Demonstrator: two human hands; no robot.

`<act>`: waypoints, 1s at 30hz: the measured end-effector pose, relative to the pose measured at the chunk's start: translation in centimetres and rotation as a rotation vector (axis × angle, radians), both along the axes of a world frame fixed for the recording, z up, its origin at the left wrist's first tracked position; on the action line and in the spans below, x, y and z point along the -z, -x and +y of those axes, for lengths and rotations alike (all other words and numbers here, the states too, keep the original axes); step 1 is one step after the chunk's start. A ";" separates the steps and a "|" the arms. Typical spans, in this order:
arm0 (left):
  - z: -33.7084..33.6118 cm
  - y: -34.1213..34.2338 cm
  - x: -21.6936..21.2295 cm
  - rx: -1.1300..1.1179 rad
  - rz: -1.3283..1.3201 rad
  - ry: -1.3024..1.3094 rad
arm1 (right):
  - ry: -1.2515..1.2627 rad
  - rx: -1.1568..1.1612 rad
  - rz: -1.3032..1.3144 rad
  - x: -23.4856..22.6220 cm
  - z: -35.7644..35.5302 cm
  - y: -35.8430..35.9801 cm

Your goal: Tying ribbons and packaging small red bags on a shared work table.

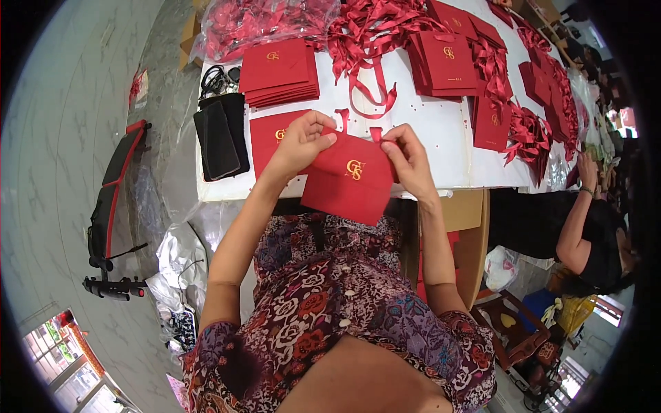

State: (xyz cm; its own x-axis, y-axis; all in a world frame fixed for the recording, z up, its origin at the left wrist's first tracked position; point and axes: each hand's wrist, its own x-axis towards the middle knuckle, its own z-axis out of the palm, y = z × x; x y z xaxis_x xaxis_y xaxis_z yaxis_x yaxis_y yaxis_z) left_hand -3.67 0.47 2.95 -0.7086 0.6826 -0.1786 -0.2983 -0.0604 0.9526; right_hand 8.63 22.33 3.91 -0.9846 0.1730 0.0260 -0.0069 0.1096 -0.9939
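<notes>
I hold a flat red paper gift bag (348, 180) with a gold emblem over the near edge of the white table (441, 131). My left hand (303, 141) pinches its top left corner. My right hand (407, 160) grips the top right corner, where a short red ribbon end (376, 133) sticks up. Another ribbon end (342, 118) rises near my left fingers. A second flat red bag (270, 138) lies on the table under my left hand.
Stacks of red bags (281, 70) (447, 63) and a heap of red ribbons (372, 31) cover the table's far part. A black pouch (220, 138) lies at its left edge. Another person (585, 227) sits at the right. A cardboard box (468, 234) stands under the table.
</notes>
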 end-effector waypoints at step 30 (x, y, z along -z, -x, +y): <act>0.8 -1.8 -7.4 -0.100 0.279 -0.123 | 0.000 0.072 0.300 -5.0 -0.5 -1.7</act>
